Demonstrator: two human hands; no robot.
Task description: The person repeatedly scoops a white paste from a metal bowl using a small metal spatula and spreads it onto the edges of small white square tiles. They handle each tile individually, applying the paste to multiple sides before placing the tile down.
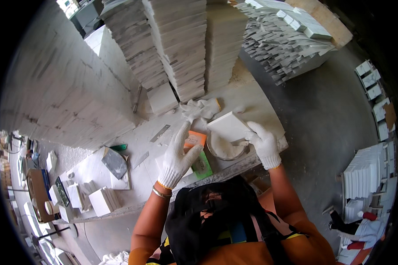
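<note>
My right hand [264, 144], in a white knit glove, grips the right edge of a square white tile [229, 126], tilted over a bowl. The round bowl [226, 152] holds white powder or paste, and a small flat piece lies across its right rim. My left hand [177, 160], gloved too, is raised with thumb and fingers apart, holding nothing. Just beyond its thumb are an orange block or box [195, 139] and a green one [202, 166]; I cannot tell which. A crumpled white glove [200, 110] rests behind the tile.
Tall stacks of pale tiles [177, 48] line the table's far side. Thin metal strips [160, 133], a grey slab [115, 162] and several white tiles [104, 201] lie leftward. Another loaded stack [287, 44] stands far right. A person [362, 229] is at the lower right.
</note>
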